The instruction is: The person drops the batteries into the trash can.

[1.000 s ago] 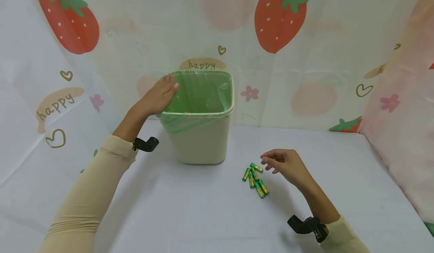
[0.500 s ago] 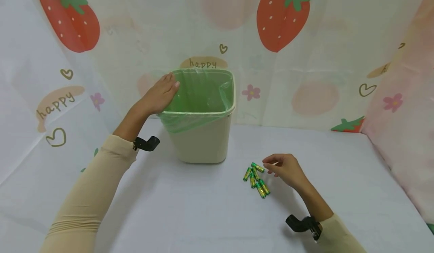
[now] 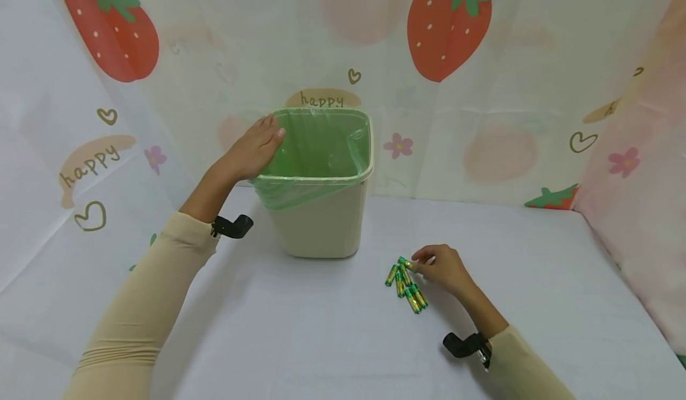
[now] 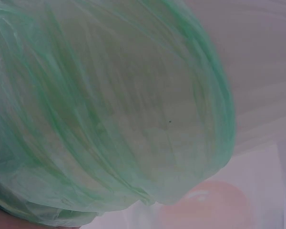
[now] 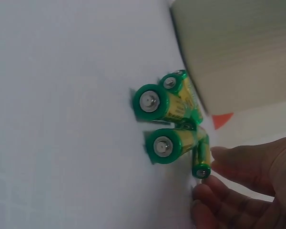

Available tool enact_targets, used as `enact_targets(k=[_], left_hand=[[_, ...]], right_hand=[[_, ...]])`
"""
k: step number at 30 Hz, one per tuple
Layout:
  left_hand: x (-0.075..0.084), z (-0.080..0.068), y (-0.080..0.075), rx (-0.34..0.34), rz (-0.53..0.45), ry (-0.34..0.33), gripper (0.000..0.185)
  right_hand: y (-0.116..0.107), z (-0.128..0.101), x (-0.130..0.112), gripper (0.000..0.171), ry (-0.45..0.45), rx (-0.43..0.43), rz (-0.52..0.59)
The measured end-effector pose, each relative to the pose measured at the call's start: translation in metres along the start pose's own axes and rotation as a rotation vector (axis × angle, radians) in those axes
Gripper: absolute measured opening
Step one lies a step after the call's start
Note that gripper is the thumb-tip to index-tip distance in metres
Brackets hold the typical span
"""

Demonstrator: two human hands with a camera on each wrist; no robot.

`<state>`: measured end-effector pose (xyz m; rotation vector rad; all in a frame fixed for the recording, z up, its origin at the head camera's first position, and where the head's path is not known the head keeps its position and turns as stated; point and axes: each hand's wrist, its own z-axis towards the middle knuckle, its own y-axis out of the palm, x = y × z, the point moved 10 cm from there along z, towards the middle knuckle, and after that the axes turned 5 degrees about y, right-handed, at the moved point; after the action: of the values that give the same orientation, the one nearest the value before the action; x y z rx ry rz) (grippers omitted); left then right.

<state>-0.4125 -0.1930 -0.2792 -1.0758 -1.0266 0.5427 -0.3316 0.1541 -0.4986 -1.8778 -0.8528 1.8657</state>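
A cream trash can [image 3: 321, 227] lined with a green plastic bag [image 3: 289, 194] stands on the white table. My left hand [image 3: 252, 151] holds its left rim over the bag, thumb at the inner side. The left wrist view is mostly filled by the bag's folded-over edge [image 4: 133, 119]. Several small green and yellow batteries [image 3: 411, 299] lie in a loose cluster on the table, to the right of the can. My right hand [image 3: 442, 269] pinches the end of the farthest battery [image 5: 201, 170] between thumb and fingertips, with the other batteries [image 5: 155, 102] just beside it.
White cloth covers the table [image 3: 257, 328]. Behind it hangs a backdrop [image 3: 509, 108] printed with strawberries, flowers and hearts, and a pinkish side cloth [image 3: 643, 221] rises along the right edge. Each wrist wears a black camera mount [image 3: 233, 227].
My right hand has moved left and slightly down to the farthest battery, its fingertips coming together there. My left hand stays at the can's rim.
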Motion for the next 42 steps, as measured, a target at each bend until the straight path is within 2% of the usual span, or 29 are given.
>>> enact_targets(k=[10,15,23,33,42], left_hand=[[-0.003,0.002,0.001,-0.005,0.003,0.003,0.067],[-0.003,0.002,0.002,-0.004,0.005,0.004,0.067],[-0.001,-0.001,0.000,-0.001,0.005,0.001,0.068],[-0.004,0.000,0.001,0.001,0.005,0.002,0.069],[-0.003,0.000,0.000,0.000,0.007,0.003,0.068]], right_hand=[[0.006,0.005,0.002,0.009,-0.009,0.017,-0.114],[0.007,0.005,0.005,0.007,0.010,0.017,-0.136],[0.008,0.006,0.005,0.006,0.019,0.018,-0.129],[0.004,0.008,0.002,0.006,0.014,-0.029,-0.087],[-0.016,0.005,-0.023,0.011,-0.006,-0.027,-0.058]])
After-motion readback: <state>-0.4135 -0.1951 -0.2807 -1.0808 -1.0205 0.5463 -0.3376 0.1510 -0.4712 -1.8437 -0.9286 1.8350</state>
